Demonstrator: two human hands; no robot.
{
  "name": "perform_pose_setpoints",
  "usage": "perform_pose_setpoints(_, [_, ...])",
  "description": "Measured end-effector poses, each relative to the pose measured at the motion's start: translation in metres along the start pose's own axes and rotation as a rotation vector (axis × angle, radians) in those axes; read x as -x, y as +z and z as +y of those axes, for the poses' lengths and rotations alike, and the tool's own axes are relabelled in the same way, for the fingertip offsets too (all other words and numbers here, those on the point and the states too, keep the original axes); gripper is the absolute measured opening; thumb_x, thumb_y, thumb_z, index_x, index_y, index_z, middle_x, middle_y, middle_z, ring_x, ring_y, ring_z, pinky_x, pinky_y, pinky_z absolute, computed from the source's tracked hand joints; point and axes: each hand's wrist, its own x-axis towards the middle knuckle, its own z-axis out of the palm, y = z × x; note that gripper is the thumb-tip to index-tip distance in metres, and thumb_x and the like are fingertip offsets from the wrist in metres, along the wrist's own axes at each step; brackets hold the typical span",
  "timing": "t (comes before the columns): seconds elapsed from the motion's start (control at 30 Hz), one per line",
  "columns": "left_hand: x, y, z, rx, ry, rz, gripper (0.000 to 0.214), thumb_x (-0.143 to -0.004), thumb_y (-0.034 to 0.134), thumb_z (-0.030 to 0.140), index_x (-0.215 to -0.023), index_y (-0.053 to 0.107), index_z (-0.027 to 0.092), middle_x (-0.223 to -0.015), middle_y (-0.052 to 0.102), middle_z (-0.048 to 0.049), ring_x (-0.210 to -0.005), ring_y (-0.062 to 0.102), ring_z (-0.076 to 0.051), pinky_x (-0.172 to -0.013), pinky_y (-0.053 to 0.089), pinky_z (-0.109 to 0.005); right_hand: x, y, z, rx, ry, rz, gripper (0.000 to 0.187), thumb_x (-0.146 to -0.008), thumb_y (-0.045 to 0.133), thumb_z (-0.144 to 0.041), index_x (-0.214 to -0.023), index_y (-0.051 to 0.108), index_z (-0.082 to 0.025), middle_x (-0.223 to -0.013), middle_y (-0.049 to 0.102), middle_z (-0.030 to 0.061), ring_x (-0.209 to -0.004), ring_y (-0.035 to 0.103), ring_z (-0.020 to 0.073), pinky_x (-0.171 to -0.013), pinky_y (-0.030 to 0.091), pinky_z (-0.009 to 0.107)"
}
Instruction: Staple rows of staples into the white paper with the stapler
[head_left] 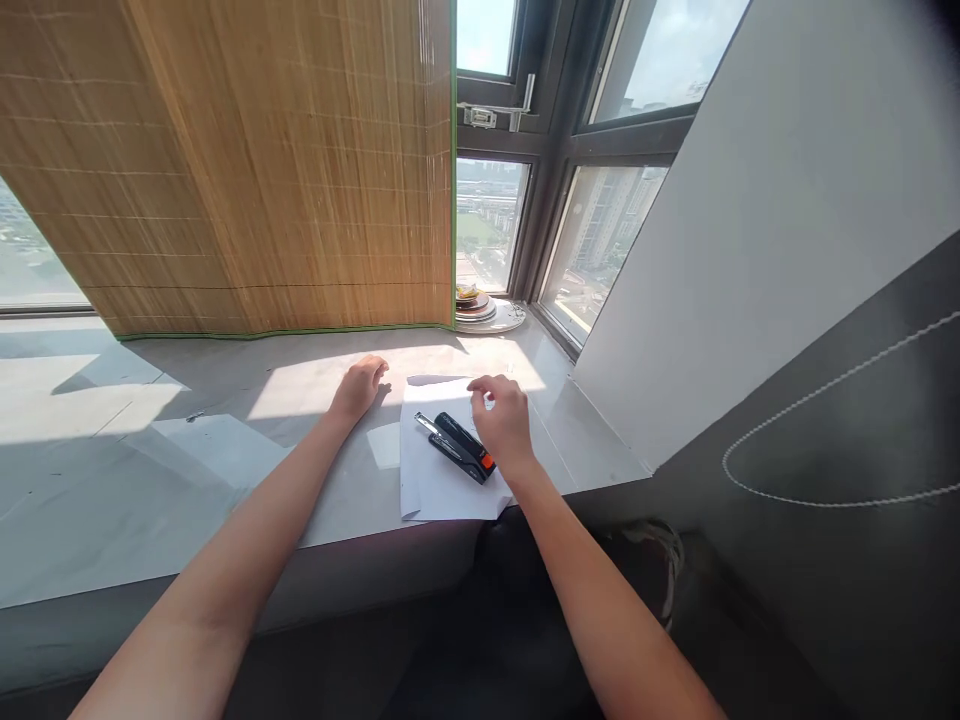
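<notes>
An opened black stapler [459, 447] with an orange patch at its rear lies slantwise on white paper sheets [427, 495]. Its silver metal strip shows apart from the black arm beside it. My right hand [504, 418] hovers at the stapler's right side, thumb and forefinger curled into a ring; whatever they may pinch is too small to make out. Left of the paper, my left hand [360, 390] rests on the sill, its fingers loosely curled in with nothing visible in them.
The pale stone windowsill [315, 500] ends in a front edge close to my body. A bamboo blind [300, 180] hangs along the back left. Stacked plates [491, 318] stand in the window corner. A white wall panel [720, 200] slopes at right, near a looped bead chain [817, 503].
</notes>
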Motion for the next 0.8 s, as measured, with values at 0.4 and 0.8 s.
perform_pose_setpoints(0.4, [0.075, -0.017, 0.058, 0.523, -0.177, 0.175, 0.047, -0.100, 0.050, 0.034, -0.141, 0.069, 0.018, -0.090, 0.067, -0.0033, -0.064, 0.051, -0.013, -0.068, 0.047, -0.030, 0.052, 0.000, -0.004, 0.172, -0.038, -0.277, 0.038, -0.092, 0.080, -0.027, -0.127, 0.067, -0.024, -0.119, 0.071, 0.0097, -0.112, 0.066, 0.0292, -0.092, 0.051, 0.038])
perform_pose_setpoints(0.8, [0.090, -0.030, 0.081, 0.555, -0.016, 0.182, 0.032, -0.090, 0.068, 0.047, -0.106, 0.084, 0.026, -0.091, 0.070, -0.0077, -0.083, 0.062, -0.023, -0.077, 0.051, -0.038, 0.047, 0.010, 0.008, 0.130, -0.170, -0.332, 0.034, -0.093, 0.072, -0.014, -0.125, 0.074, -0.025, -0.121, 0.077, 0.0073, -0.121, 0.064, 0.0281, -0.104, 0.045, 0.039])
